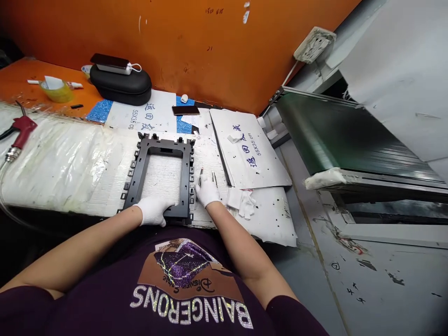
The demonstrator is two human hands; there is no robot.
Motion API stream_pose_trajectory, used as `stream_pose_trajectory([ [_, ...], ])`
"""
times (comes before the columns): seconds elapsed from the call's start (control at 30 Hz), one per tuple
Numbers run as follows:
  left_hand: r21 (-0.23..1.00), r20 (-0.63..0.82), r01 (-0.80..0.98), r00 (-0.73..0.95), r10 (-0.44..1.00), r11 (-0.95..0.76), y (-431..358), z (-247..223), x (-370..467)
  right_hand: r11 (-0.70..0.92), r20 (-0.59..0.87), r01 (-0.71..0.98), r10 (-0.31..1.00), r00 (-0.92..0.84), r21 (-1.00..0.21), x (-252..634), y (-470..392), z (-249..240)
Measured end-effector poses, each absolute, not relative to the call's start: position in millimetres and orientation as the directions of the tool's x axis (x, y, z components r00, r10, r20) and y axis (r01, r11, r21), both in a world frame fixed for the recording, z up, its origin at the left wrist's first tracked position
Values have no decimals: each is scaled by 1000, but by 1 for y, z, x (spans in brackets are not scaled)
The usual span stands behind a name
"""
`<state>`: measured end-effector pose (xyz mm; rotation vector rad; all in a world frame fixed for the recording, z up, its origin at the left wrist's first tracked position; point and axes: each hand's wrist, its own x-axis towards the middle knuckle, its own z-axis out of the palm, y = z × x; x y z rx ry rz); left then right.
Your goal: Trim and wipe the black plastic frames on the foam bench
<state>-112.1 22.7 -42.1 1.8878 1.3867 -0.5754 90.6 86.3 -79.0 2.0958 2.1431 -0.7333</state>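
A black rectangular plastic frame (186,184) with clips along its edges lies on the white padded bench. My left hand (154,211), in a white glove, grips its near edge, thumb on top. Just right of the frame is my gloved right hand (207,190), fingers drawn together. Two thin dark pieces (214,178) show at its fingertips; whether they belong to one tool is unclear. White cloth scraps (247,205) lie to the right of this hand.
White foam sheets (266,161) lie at the right, with a green conveyor (336,135) beyond. A phone (185,110), black case (122,86) and tape roll (58,92) are at the back. A red air gun (24,130) rests far left.
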Motion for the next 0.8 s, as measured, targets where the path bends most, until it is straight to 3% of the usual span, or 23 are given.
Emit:
stream_pose_trajectory([
  [0.13,287,-716,944,323,619,-161,29,-39,-111,-116,-378,935,926,-21,-336,89,101,-85],
  [0.33,362,-679,913,395,618,-185,39,-36,-87,-185,-181,670,981,77,-719,138,103,-91],
  [0.43,367,-699,909,408,587,-195,42,-36,-74,-127,-58,587,989,136,-800,160,103,-87],
  [0.57,386,-698,907,406,590,-168,40,-34,-67,-47,-71,702,997,-5,-711,161,104,-81],
  [0.67,356,-709,922,372,598,-152,36,-29,-65,32,-188,841,969,-157,-540,142,107,-80],
  [0.8,328,-711,933,346,612,-145,34,-27,-61,52,-224,956,967,-120,-289,128,116,-76],
])
